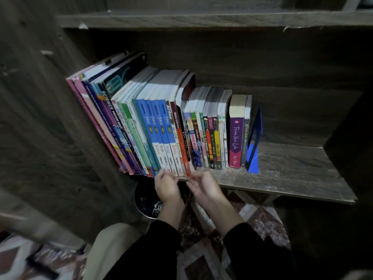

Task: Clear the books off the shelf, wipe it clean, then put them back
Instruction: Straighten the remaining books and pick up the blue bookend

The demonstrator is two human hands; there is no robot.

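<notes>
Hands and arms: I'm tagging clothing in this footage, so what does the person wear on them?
The left hand and right hand are bare, with no gloves; the picture is too blurred to tell any ring. Black long sleeves, the left sleeve and right sleeve, cover the arms and end short of the wrists.

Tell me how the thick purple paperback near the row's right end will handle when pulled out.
The purple paperback looks thickest among its neighbours, so it is probably fairly heavy and stiff. Its wide base suggests it would stand alone without tipping. Pulling it likely loosens the thin grey book beside it, which may topple left, away from the blue bookend.
</notes>
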